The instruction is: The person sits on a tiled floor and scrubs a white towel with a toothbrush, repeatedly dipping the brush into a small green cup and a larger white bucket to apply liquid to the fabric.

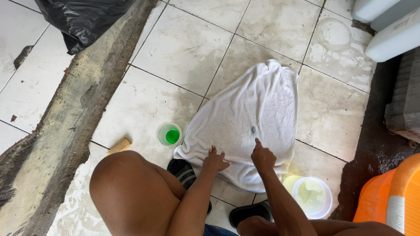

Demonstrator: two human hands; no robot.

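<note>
Tiled floor (pixel 183 48), both hands (pixel 215 161) on towel (pixel 253 105) edge

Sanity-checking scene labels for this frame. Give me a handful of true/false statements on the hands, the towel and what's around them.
1. The white towel lies spread on the tiled floor. True.
2. The right hand points one finger at a small dark spot on the towel. True.
3. The left hand holds the small cup of green liquid. False: it rests on the towel's near edge; the cup stands apart on the floor.
4. The black plastic bag lies on the towel. False: it sits at the top left, off the towel.
5. A brush lies left of the cup. True.
</note>
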